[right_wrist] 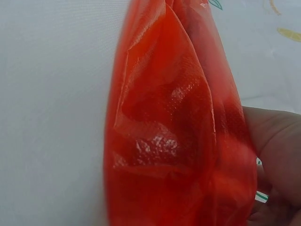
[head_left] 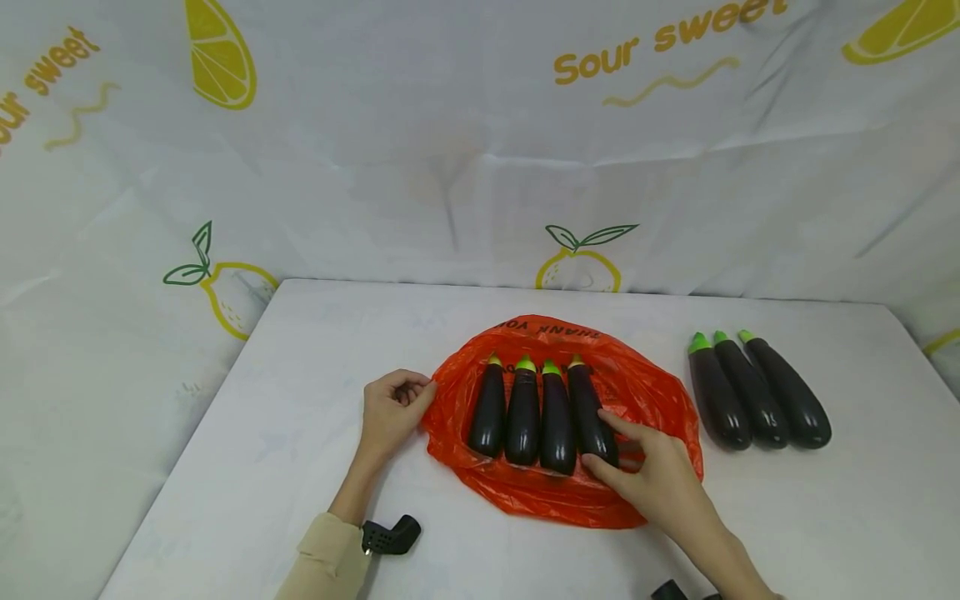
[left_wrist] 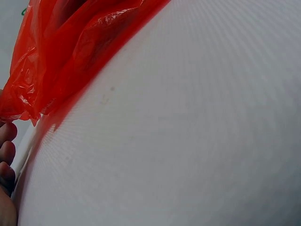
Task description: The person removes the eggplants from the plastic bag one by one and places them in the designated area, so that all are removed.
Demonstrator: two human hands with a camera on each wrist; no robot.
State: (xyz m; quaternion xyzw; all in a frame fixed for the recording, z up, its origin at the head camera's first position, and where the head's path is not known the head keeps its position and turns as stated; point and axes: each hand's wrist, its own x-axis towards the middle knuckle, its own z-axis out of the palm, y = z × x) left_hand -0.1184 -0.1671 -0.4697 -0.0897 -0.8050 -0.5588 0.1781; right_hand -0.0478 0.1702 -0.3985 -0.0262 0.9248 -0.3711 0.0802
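A red plastic bag (head_left: 480,492) with dark lettering lies spread out on the white table. Several dark eggplants (head_left: 523,421) with bright green stem ends lie side by side within its opening. At the bag's left edge my left hand (head_left: 392,408) pinches the plastic between thumb and fingers; the left wrist view shows curled fingers (left_wrist: 7,150) below the gathered film. My right hand (head_left: 660,475) holds the rightmost eggplant in the bag (head_left: 588,408), thumb and forefinger around its lower part. In the right wrist view the bag's red side (right_wrist: 164,141) hides that eggplant.
Three more eggplants (head_left: 757,392) lie close together on the table, right of the bag. A white cloth backdrop (head_left: 420,200) with lemon prints rises behind the table's far edge. A black wrist device (head_left: 392,535) shows at the left sleeve.
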